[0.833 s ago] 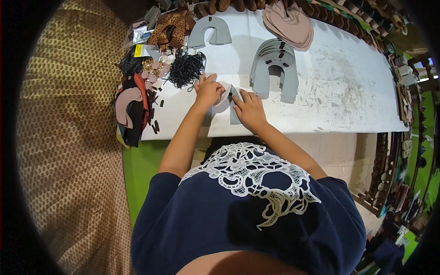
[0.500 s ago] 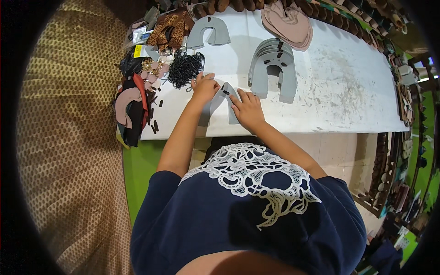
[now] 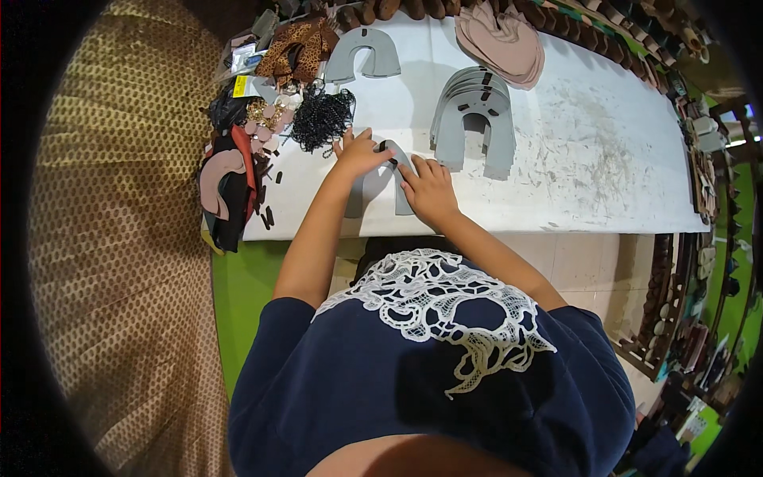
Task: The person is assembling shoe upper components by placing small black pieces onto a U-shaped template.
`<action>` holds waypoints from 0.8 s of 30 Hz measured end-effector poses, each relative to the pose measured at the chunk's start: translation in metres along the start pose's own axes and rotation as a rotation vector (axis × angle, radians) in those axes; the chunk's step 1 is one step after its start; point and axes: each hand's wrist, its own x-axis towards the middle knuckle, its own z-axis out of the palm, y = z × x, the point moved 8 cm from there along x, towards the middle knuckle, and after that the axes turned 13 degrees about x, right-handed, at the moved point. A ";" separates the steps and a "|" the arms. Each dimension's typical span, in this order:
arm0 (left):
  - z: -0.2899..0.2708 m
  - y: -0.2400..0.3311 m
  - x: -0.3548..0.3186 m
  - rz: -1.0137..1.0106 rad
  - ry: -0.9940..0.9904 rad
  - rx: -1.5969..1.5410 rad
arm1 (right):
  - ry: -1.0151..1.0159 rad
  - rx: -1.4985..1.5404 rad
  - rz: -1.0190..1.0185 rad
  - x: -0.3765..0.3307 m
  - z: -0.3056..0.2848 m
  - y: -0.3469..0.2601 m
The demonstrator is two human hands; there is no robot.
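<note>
At 12, L hand [image 3: 358, 156] covers the L shoulder of the grey U-shaped pc [image 3: 404, 197] — can't tell if thumb & fingers pinch it. What's under R hand's [image 3: 431, 189] palm: out of sight. At 1 o'clock, grey stack [image 3: 500, 137]: top pc hides most of those below, no exact count poss. Nr 11, tangle of black strands [image 3: 319, 119], ends lost; gold bits [image 3: 260, 110] beside it too tiny to ID. Brown shapes [image 3: 389, 9] at 12 cut by top edge. Patterned cloth [image 3: 127, 238], 9 o'clock, runs into dark rim — shelf stuff [image 3: 696, 339] nr 4 too blurred.
</note>
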 end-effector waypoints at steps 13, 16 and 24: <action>-0.023 -0.009 -0.028 -0.116 0.561 0.065 | 0.025 0.002 -0.022 0.001 -0.002 -0.004; -0.018 -0.007 -0.046 -0.041 0.696 0.110 | 0.030 0.008 -0.031 0.001 -0.003 -0.006; 0.031 0.005 -0.066 0.163 0.518 0.094 | 0.023 0.025 -0.029 0.003 -0.005 -0.008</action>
